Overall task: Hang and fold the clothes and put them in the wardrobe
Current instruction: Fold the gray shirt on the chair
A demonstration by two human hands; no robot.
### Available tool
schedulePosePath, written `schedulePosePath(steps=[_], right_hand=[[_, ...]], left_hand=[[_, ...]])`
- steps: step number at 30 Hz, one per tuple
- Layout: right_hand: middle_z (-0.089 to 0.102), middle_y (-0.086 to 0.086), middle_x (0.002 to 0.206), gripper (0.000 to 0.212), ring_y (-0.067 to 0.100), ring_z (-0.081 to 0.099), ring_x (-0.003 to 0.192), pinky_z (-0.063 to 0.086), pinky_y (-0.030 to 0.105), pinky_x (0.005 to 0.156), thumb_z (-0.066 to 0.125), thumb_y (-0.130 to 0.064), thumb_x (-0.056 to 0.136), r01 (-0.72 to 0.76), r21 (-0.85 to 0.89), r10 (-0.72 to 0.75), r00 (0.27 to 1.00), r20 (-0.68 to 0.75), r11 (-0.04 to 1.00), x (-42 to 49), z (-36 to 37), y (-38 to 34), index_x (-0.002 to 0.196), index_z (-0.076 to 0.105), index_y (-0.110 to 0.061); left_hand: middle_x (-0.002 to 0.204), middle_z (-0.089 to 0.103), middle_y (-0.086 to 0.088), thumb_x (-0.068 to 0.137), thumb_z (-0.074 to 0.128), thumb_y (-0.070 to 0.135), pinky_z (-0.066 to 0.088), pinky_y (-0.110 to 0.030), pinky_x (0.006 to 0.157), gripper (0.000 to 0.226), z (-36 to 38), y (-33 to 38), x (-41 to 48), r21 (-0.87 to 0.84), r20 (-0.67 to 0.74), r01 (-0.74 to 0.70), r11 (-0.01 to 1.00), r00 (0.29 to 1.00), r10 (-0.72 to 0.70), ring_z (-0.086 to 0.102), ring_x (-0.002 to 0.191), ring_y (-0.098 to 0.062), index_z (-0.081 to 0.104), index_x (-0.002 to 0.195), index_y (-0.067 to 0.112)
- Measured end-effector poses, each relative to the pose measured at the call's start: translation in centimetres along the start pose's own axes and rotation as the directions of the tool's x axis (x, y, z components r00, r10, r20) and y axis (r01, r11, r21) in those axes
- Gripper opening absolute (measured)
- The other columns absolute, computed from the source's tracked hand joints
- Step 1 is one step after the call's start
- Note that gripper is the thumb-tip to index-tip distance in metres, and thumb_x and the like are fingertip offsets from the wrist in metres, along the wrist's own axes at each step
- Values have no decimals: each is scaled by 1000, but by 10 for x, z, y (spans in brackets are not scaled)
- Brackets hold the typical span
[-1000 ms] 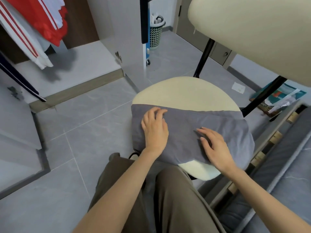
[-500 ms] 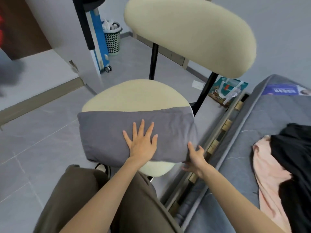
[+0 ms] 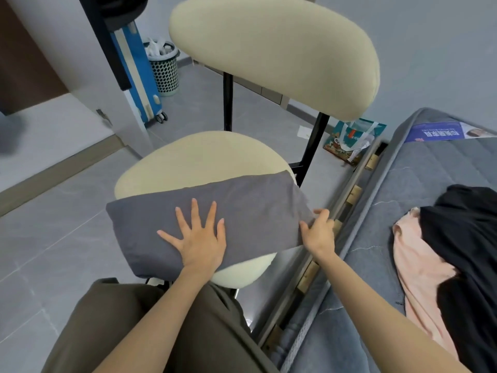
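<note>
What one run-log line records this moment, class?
step: folding; left hand: flat on grey garment; right hand: grips its right end; support: chair seat; waiting: pink garment, black garment

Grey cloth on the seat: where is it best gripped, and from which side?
Probably its right short end, taken from the right. The grey cloth lies as a long folded strip across the seat, and that end overhangs the seat's edge, so fingers can get under it. The right hand pinches there; the left hand presses the middle flat.

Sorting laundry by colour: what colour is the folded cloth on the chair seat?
The folded cloth is plain grey; head view.
</note>
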State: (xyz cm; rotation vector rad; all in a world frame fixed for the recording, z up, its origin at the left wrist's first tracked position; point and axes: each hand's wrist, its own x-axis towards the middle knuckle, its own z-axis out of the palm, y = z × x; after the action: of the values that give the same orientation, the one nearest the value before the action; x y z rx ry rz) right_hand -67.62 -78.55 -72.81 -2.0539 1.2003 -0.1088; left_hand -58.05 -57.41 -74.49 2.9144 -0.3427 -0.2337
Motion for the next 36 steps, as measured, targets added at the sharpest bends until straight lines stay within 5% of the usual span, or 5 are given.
schedulePosePath(steps=[7,12,19,27,36], right_hand=[[43,8,145,54,35,28,133,28,49,105,48,-33,97,229,-177,-223,973,50,957,38,-3,-37,147,31,-19],[60,5,114,36,34,37,123,22,39,86,48,-40,97,127,-225,-125,992,20,966,65,9,-68,127,52,-21],[62,-1,114,22,23,49,106,11,30,73,49,-33,98,400,-128,-420,870,-260,907,77,5,-88,113,62,-24],[13,1,161,58,30,15,143,12,46,115,44,-33,99,469,-387,-483,873,68,794,21,39,-86,152,22,-27],[-29,-15,156,70,46,-30,138,1,80,100,11,-80,84,366,-480,-198,910,365,797,-30,83,-58,143,-18,-56]], left_hand=[[162,-6,7,104,15,40,-9,-68,110,52,-17,2,24,-5,-27,-194,981,981,194,-13,148,-23,3,154,33],[158,20,5,105,24,37,6,-55,114,50,-29,8,59,0,-27,-237,971,971,237,12,145,-20,17,153,25],[109,54,1,103,38,23,16,-32,83,27,-37,0,90,-115,-279,-165,979,952,128,42,104,-19,63,111,18],[153,33,3,100,44,18,9,-42,113,43,-34,-6,71,18,-258,-426,905,872,415,22,144,-21,42,143,24],[162,-9,4,100,11,52,-20,-66,105,50,-16,-20,73,128,69,-279,952,960,272,-14,148,-21,6,149,49]])
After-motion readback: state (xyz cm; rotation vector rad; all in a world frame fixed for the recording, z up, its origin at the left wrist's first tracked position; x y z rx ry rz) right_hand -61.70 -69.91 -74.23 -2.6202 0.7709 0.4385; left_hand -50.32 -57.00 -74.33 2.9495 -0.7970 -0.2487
